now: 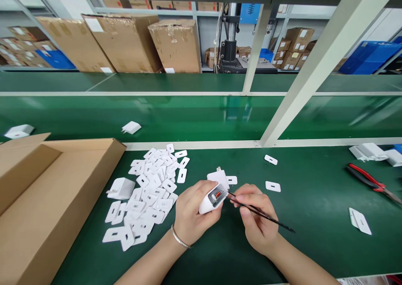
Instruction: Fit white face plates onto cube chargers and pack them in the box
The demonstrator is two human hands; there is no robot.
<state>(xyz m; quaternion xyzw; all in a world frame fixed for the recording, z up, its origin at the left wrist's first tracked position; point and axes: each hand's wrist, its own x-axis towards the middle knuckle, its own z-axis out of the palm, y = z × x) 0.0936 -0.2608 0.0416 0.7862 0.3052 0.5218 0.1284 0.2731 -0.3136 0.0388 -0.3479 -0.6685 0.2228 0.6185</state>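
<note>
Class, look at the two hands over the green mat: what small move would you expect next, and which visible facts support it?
Probably the right hand eases the black tweezers a little further into the charger shell's open end. The left hand holds the shell with its opening turned toward the tweezers, whose tip already sits at the opening.

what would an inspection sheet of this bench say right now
surface: green mat, mostly bare at right
job's things: white charger, open end showing a red part; black tweezers, tip at the opening
clutter: pile of white plates; cardboard box; red pliers; loose plates
hands: left hand holds charger; right hand holds tweezers
cables: nothing seen on the bench
surroundings: frame post; cartons behind
</note>
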